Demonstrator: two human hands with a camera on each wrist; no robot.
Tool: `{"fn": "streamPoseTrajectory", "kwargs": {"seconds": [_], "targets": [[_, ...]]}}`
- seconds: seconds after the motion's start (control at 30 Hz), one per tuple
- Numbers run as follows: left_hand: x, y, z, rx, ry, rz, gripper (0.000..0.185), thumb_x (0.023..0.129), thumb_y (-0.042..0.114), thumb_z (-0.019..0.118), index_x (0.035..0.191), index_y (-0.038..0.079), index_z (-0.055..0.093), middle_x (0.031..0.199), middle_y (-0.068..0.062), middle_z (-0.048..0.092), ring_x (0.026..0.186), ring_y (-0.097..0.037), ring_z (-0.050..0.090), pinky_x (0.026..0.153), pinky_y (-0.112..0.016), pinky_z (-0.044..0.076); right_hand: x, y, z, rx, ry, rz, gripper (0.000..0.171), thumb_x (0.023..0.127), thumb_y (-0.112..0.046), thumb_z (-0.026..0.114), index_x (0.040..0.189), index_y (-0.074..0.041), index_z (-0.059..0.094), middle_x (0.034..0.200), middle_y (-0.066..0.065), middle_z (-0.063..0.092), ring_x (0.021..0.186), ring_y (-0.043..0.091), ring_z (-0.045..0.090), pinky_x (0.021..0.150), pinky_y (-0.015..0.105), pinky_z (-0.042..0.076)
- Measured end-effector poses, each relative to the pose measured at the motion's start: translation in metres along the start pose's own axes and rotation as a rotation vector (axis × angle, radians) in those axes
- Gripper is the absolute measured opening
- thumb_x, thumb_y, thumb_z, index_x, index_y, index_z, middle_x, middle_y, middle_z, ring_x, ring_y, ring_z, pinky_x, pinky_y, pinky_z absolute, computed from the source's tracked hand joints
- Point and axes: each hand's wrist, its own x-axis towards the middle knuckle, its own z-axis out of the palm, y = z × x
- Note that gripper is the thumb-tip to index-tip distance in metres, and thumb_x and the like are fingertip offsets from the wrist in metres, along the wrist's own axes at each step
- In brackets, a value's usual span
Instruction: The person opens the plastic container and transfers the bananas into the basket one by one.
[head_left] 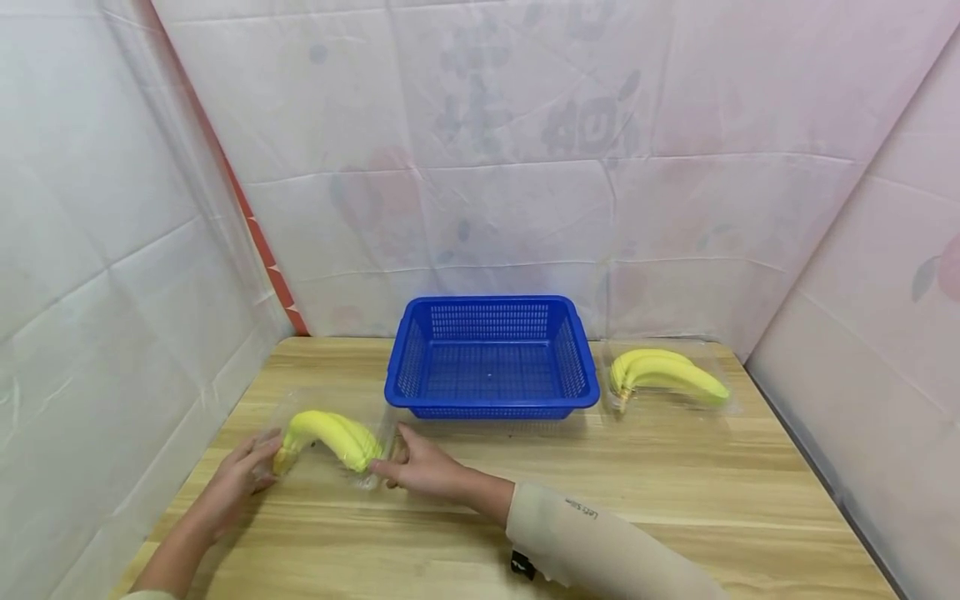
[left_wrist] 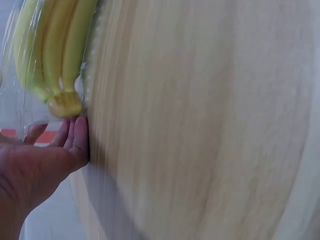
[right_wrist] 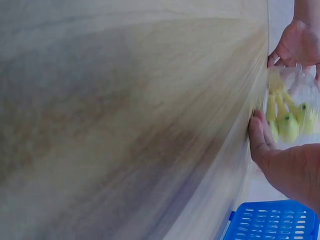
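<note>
Bare table [head_left: 600, 500] lies open in front of the basket [head_left: 491, 358] — wide passage there. Left of the basket, a packed banana bunch [head_left: 330, 437] blocks the way; right of it, another bunch [head_left: 667, 375] — walls close behind.

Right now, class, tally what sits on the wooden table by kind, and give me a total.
Banana bunches in clear wrap: 2, one between the hands, one right of the basket
Blue baskets: 1
Total: 3
</note>
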Motion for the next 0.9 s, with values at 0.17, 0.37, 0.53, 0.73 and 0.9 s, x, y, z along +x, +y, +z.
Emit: {"fn": "streamPoseTrajectory", "kwargs": {"seconds": [0.17, 0.37, 0.53, 0.73, 0.9], "targets": [[-0.001, -0.003, -0.012, 0.016, -0.114, 0.009, 0.074, 0.117, 0.039, 0.034, 0.168, -0.005, 0.004, 0.175, -0.033, 0.010, 0.144, -0.016, 0.049, 0.097, -0.022, 0.050, 0.000, 0.001, -0.001, -0.010, -0.059, -0.019, 0.103, 0.102, -0.054, 0.068, 0.172, -0.007, 0.010, 0.097, 0.003, 0.080, 0.090, 0.013, 0.074, 0.092, 0.037, 0.060], [0.001, -0.005, -0.025, -0.007, -0.239, 0.006, 0.076, 0.116, 0.033, 0.037, 0.169, -0.003, -0.005, 0.177, -0.029, -0.008, 0.150, -0.015, 0.041, 0.099, -0.025, 0.052, 0.001, 0.002, -0.002, 0.048, -0.086, -0.039, 0.100, 0.102, -0.055, 0.067, 0.173, -0.013, 0.010, 0.094, 0.007, 0.080, 0.087, 0.015, 0.075, 0.081, 0.027, 0.058], [0.000, -0.006, -0.031, -0.033, -0.317, 0.007, 0.076, 0.116, 0.028, 0.038, 0.169, -0.002, -0.007, 0.175, -0.019, 0.016, 0.120, 0.010, 0.054, 0.099, -0.032, 0.056, -0.004, 0.000, -0.002, 0.002, -0.092, -0.019, 0.105, 0.101, -0.058, 0.067, 0.173, -0.008, 0.007, 0.088, 0.004, 0.080, 0.084, 0.014, 0.075, 0.088, 0.029, 0.058], [-0.003, -0.007, -0.026, -0.028, -0.426, 0.036, 0.078, 0.116, 0.025, 0.036, 0.167, -0.002, -0.016, 0.169, -0.045, -0.001, 0.126, -0.004, 0.060, 0.103, -0.038, 0.057, -0.016, 0.003, -0.008, -0.031, -0.111, 0.005, 0.110, 0.100, -0.059, 0.067, 0.172, -0.004, 0.004, 0.089, 0.003, 0.079, 0.084, 0.014, 0.075, 0.093, 0.033, 0.060], [-0.005, -0.004, -0.013, -0.008, -0.464, 0.030, 0.083, 0.115, 0.026, 0.039, 0.166, -0.004, -0.020, 0.171, -0.042, -0.010, 0.151, -0.040, 0.042, 0.109, -0.049, 0.056, -0.027, 0.012, -0.018, -0.032, -0.118, -0.005, 0.108, 0.101, -0.056, 0.068, 0.172, -0.005, 0.005, 0.089, 0.002, 0.079, 0.083, 0.015, 0.076, 0.087, 0.030, 0.061]]}}
